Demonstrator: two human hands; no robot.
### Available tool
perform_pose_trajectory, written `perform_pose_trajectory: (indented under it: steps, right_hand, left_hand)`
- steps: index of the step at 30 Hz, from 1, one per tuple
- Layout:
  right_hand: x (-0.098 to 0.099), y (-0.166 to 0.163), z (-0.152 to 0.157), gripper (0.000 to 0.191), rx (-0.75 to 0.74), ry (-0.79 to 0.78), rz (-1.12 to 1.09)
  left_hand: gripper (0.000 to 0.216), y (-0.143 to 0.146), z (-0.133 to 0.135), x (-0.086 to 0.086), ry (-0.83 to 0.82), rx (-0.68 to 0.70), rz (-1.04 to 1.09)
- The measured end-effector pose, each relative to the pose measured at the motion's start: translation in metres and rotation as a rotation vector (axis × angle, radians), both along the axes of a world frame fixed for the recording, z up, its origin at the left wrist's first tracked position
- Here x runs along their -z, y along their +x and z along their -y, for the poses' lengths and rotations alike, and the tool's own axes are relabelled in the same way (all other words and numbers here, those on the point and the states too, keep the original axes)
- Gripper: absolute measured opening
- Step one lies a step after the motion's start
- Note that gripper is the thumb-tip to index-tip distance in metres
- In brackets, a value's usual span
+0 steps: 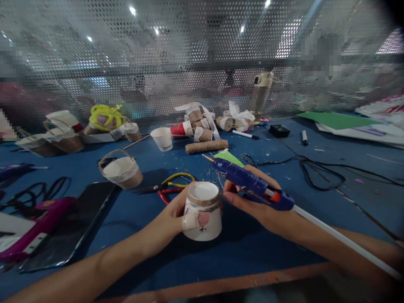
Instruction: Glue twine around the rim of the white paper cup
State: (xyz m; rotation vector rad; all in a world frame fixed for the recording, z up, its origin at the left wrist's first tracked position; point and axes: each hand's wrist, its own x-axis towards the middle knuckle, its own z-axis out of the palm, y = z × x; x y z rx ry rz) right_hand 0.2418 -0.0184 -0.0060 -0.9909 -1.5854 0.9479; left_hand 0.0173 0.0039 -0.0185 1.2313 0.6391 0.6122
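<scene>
My left hand is closed around a white paper cup turned upside down, its base facing up. Brown twine is wound round the cup near that upper end, and a bandage wraps my thumb. In my right hand is a blue hot glue gun, its nozzle pointing up and left beyond the cup. A long white glue stick sticks out of its back. The right fingertips are close to the cup's right side; whether they hold the twine's end I cannot tell. Behind the cup lie scissors with red and yellow handles.
A small twine-wrapped basket and a black phone-like slab lie left. Behind are a twine roll, a white cup and a bottle. A black cable runs right. A perforated metal screen closes off the back.
</scene>
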Motion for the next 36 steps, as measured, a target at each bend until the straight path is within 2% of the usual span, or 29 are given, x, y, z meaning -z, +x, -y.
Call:
perform_pose_trajectory:
  steps: [9, 15, 18, 20, 26, 36]
  right_hand:
    - [-0.0022, 0.0015, 0.0008, 0.01, 0.004, 0.027, 0.054]
    - [-0.0019, 0.0002, 0.0021, 0.012, -0.051, -0.018, -0.025]
    - [-0.0001, 0.0003, 0.0009, 0.013, -0.068, -0.044, -0.067]
    - [0.0014, 0.0002, -0.0003, 0.014, -0.065, -0.059, -0.091]
    - [0.0012, -0.0018, -0.0012, 0.014, -0.026, -0.081, -0.103]
    - [-0.0009, -0.0033, -0.0006, 0.014, -0.003, -0.1, -0.108]
  left_hand:
    - [0.041, 0.0028, 0.0008, -0.0065, -0.072, 0.069, 0.052]
    - [0.039, 0.0024, 0.0003, -0.006, 0.039, 0.073, 0.016]
    - [0.043, 0.0016, 0.0014, -0.0048, 0.062, 0.022, -0.008]
    - [0.044, 0.0013, 0.001, -0.0044, 0.039, -0.032, -0.038]
    - [0.049, 0.0032, -0.0041, -0.0051, -0.127, -0.003, 0.04]
    - [0.042, 0.0006, 0.0001, -0.0037, -0.192, -0.017, 0.14]
